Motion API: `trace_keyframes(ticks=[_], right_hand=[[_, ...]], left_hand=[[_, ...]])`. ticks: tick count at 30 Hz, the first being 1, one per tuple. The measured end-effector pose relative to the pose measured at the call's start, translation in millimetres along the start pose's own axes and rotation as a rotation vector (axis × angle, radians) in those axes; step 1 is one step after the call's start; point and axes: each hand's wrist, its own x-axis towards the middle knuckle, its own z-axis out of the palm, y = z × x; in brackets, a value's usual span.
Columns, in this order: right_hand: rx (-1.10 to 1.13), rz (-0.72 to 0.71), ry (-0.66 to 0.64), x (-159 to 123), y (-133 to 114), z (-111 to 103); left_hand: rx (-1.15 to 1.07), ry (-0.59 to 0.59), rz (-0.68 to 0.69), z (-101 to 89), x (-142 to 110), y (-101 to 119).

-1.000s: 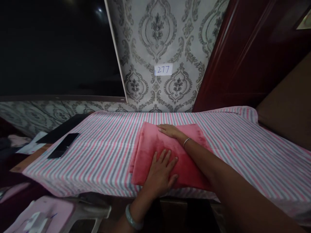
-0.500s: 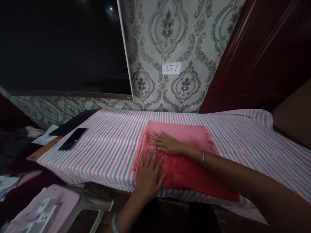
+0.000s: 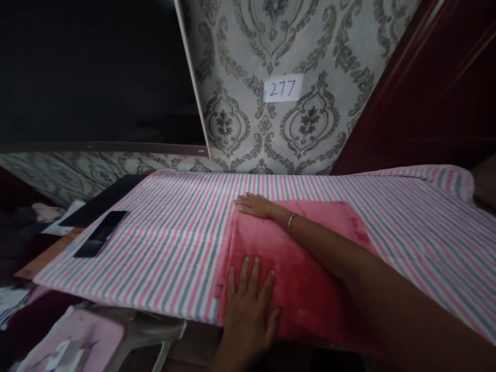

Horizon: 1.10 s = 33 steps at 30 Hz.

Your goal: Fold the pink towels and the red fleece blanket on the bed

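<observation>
A folded red plush cloth lies flat on a striped tablecloth, its lower part reaching the near edge. My left hand rests with fingers spread on the near left part of the red cloth. Farther off, my right hand lies flat at the cloth's far left corner, its fingers pointing left. The right forearm crosses over the cloth and hides part of its right side. Neither hand grasps anything.
A black phone lies on the left of the tablecloth. Behind stand a large dark screen and a patterned wall with a "277" label. A pink stool holding a white power strip is at lower left.
My right hand has slid away from me to the cloth's far left corner. My left hand remains on the near left part. The camera view has moved closer.
</observation>
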Motion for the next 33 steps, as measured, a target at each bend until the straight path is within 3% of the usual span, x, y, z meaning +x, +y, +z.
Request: trace_keyframes(ticks=[10,14,18,22,24,27,30,33], right_hand=[[0.017,0.047,0.004,-5,-12,-12],[-0.03,0.088,0.114,-21,-33,-31],[-0.023,0.007,0.227,-70,-47,-45],[-0.049,-0.016,0.172,-153,-35,-41],[-0.047,0.028,0.156,-193,-22,-36],[-0.049,0.107,0.17,-234,-2,-29],[-0.089,0.136,0.175,-245,16,-25],[-0.117,0.141,0.177,-235,33,-22]], left_hand=[[0.042,0.007,0.004,3.4,2,-6],[0.066,0.026,0.033,5.6,5,-6],[0.071,0.033,0.029,8.2,3,-13],[0.032,-0.009,0.033,-0.1,11,-15],[-0.022,-0.036,0.03,-8.5,25,-4],[-0.153,-0.12,0.115,-15.5,55,32],[-0.231,-0.213,0.207,-4.2,78,71],[-0.201,-0.215,0.178,18.4,81,89]])
